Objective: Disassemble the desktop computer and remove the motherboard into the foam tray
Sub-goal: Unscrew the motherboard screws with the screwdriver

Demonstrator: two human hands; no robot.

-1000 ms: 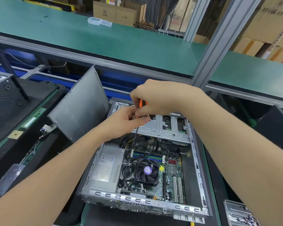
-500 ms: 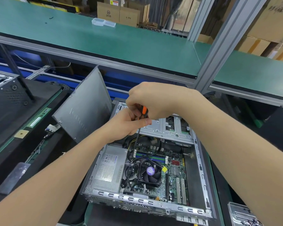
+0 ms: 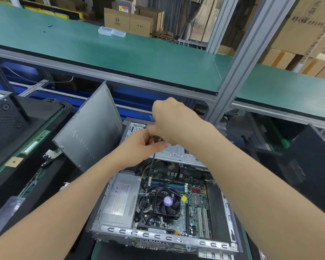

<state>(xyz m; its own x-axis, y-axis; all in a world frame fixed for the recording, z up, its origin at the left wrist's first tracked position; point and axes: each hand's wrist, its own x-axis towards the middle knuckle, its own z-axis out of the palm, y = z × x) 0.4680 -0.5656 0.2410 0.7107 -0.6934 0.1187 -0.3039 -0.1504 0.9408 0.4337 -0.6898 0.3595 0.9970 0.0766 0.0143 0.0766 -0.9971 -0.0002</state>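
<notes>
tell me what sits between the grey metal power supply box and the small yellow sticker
A black cooling fan with a round purple label and loose black cables, in the head view.

Light was bright and even, from overhead; shadows lay soft beneath the green matte shelf top (image 3: 120, 53). Motion blur smeared the right hand (image 3: 174, 121) and the orange-handled screwdriver (image 3: 154, 141). Wide-angle distortion bowed the grey aluminium post (image 3: 238, 72) towards the frame edges.

Beyond the right hand (image 3: 174, 121) ran a green-topped shelf (image 3: 139, 59). It carried a clear plastic box (image 3: 105, 31) far up-left, with cardboard boxes (image 3: 128, 20) stacked behind. An aluminium post (image 3: 240, 72) rose just right of that hand, and a memory module (image 3: 36, 141) lay well left of the left hand (image 3: 139, 145).
</notes>
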